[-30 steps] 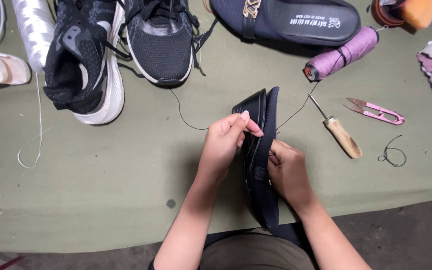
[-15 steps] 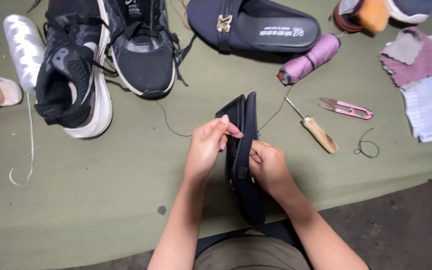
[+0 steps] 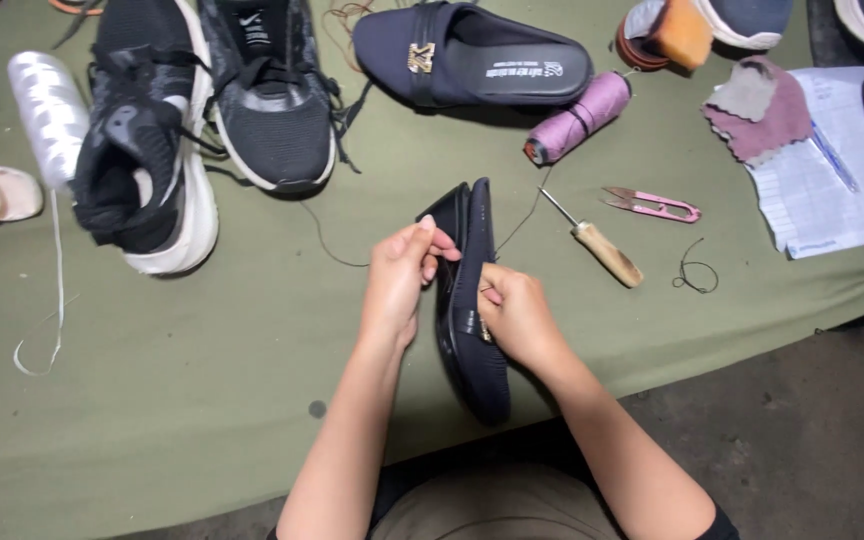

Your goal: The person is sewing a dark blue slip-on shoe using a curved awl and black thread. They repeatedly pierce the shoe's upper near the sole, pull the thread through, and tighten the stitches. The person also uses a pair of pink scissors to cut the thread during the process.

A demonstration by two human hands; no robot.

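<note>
A dark navy slip-on shoe (image 3: 474, 350) stands on its edge over the olive cloth table (image 3: 202, 400), toe pointing away from me. My left hand (image 3: 402, 280) pinches its upper edge near the toe. On the other side, my right hand (image 3: 517, 315) grips the shoe at mid-length, fingers pressed into the upper. A thin dark thread (image 3: 327, 245) runs from the shoe across the cloth to the left. The matching navy slip-on (image 3: 472, 65) with a gold buckle lies flat at the far edge.
A wooden-handled awl (image 3: 597, 245), pink thread snips (image 3: 652, 205) and a purple thread spool (image 3: 577, 118) lie to the right. Two black sneakers (image 3: 202, 110) sit far left, beside a white thread cone (image 3: 47, 115). Paper and fabric scraps (image 3: 802, 150) lie at the right edge.
The view has drifted, so the objects sit slightly further left in the frame. Both hands keep their hold on the navy shoe with only small finger shifts.
</note>
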